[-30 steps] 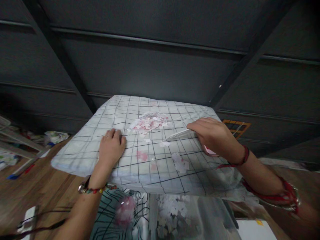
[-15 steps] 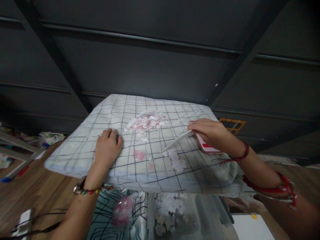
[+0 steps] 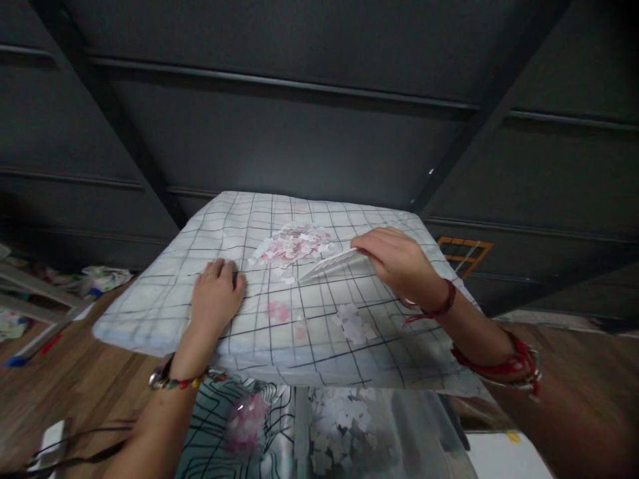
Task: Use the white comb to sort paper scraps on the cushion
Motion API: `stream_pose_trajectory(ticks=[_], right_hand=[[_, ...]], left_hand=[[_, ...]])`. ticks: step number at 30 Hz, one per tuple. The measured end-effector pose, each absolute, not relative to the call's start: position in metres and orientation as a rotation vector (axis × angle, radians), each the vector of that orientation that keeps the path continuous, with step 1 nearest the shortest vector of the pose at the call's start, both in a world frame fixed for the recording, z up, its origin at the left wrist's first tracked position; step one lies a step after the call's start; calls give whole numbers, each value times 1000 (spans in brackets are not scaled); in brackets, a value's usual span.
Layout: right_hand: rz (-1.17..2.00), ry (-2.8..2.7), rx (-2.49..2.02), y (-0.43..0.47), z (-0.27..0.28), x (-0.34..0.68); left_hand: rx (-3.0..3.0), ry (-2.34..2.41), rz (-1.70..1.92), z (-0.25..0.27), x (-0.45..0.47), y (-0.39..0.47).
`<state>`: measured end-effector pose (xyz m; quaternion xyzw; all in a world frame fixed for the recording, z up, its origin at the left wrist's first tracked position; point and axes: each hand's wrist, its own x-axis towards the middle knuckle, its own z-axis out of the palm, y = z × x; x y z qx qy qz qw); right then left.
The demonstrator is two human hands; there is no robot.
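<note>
Dark panelled wall (image 3: 299, 153): straight ahead of both hands' fingers, crossed by thin rails.
White flat piece (image 3: 329, 263): over the tabletop (image 3: 164, 293), left of the right fingers; its long axis slants, the far tip pointing left and somewhat back toward the person, just beside loose scraps (image 3: 289, 280).
Right hand (image 3: 399, 263): fingers pinched together on the piece's upper end.
Left hand (image 3: 218, 296): palm down, fingers slightly spread on the cloth, nothing in their grasp.
Scrap pile (image 3: 297, 243): white and pink bits, between the two sets of fingers and a little farther off.
Pale cluster (image 3: 352, 322): nearer the person than the right fingers.
Pink patch (image 3: 278, 311): right of the left fingers, nearer the person.
Writing: too blurred to make out.
Tabletop cover: white, dark grid lines.
Grey bin (image 3: 419, 432): below the near edge, nearer the person than either hand's fingers, scraps inside.
Wooden floor (image 3: 90, 372): left of and below the left fingers.
</note>
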<state>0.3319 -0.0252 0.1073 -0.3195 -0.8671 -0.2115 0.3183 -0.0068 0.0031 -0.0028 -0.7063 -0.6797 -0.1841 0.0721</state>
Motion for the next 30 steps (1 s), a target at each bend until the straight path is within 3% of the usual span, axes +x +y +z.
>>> stream_pose_trajectory(ticks=[8,20,30], right_hand=[[-832,-2410,-877,-28,110,293],[-577,-2540,-844,-46,136,317],[-619,-2533,-700,-36,126,315]], left_hand=[[-2124,-2020,-594,-7,-9,5],[-2111,-2050,-619,-5,-8,2],[-2139,-2064,-584,-1,-6,1]])
